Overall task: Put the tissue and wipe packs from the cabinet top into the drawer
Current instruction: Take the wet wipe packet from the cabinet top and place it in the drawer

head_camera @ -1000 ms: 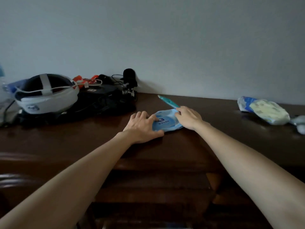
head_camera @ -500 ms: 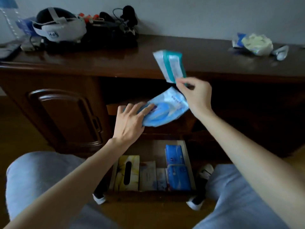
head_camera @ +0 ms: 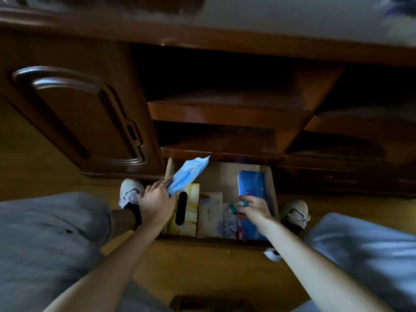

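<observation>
My left hand [head_camera: 155,201] grips a light blue wipe pack [head_camera: 188,174] by its lower end and holds it tilted over the left side of the open bottom drawer [head_camera: 216,240]. Down inside the drawer, my right hand [head_camera: 255,208] pinches a small teal-and-white tissue pack [head_camera: 235,208], mostly hidden under the fingers. The drawer holds a yellow tissue box [head_camera: 185,210] with a dark slot, pale packs [head_camera: 210,215] in the middle and a blue pack [head_camera: 251,182] on the right.
The dark wooden cabinet has a closed door [head_camera: 90,118] to the left and two open shelves [head_camera: 225,109] above the drawer. My knees in grey trousers and both shoes [head_camera: 129,192] flank the drawer on the wood floor. The cabinet top [head_camera: 292,21] is blurred along the upper edge.
Both hands lifted the two packs off the cabinet top and brought them down to the open drawer. The view has tipped from the cabinet top down to the drawer.
</observation>
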### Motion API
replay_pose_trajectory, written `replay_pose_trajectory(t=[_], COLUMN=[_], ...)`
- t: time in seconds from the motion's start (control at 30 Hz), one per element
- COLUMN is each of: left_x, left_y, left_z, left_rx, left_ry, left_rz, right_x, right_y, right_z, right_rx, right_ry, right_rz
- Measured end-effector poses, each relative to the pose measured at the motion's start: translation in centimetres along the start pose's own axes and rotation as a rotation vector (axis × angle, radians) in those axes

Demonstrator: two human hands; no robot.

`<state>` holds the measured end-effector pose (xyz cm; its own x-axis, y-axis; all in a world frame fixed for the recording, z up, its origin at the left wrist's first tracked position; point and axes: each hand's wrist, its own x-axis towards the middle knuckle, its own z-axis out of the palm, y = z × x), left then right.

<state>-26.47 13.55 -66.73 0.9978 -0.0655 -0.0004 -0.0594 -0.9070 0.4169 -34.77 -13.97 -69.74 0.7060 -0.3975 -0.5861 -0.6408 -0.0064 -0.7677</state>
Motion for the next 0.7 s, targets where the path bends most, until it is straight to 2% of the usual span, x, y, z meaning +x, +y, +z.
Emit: replay_pose_trajectory(t=[0.17,0.27,0.33,0.43,0.53,0.57,0.6,0.63,0.7], left_x=[0.2,0.3,0.3,0.4,0.3,0.2,0.1,-0.2,-0.8], left_y=[-0.3,0.1,0.1,0.4,0.8,0.9,1.0,1.1,1.5], left_z=[1.1,1.4,2.0,2.7,3.2,3.2,3.2,3.2,3.4], left_rx=[-0.146,-0.225,-0.238,-0.266,-0.25,-0.224,-0.183,-0.123,0.032], left_ry=[-0.044,-0.041,-0.037,-0.088,-0.148,-0.155,-0.152,-0.146,-0.134], left_rz=[-0.05,-0.081,-0.096,-0.135,-0.115,-0.085,-0.035,0.039,0.225], right_x=[1.2,1.3,1.9,2.6,2.6,2.6,2.4,2.1,1.8], right_y=[2.6,4.2,4.7,4.4,4.0,3.8,3.3,2.4,-0.4], right_z=[4.3,5.3,5.6,6.2,6.5,6.6,6.7,6.8,7.1], right_rx=[-0.064,-0.462,-0.651,-0.851,-1.191,-1.187,-1.058,-0.793,-0.026], right_ry=[-0.127,-0.368,-0.436,-0.363,-0.161,-0.093,-0.055,-0.084,-0.286], right_rz=[-0.028,-0.055,-0.061,-0.061,-0.101,-0.129,-0.129,-0.114,0.038])
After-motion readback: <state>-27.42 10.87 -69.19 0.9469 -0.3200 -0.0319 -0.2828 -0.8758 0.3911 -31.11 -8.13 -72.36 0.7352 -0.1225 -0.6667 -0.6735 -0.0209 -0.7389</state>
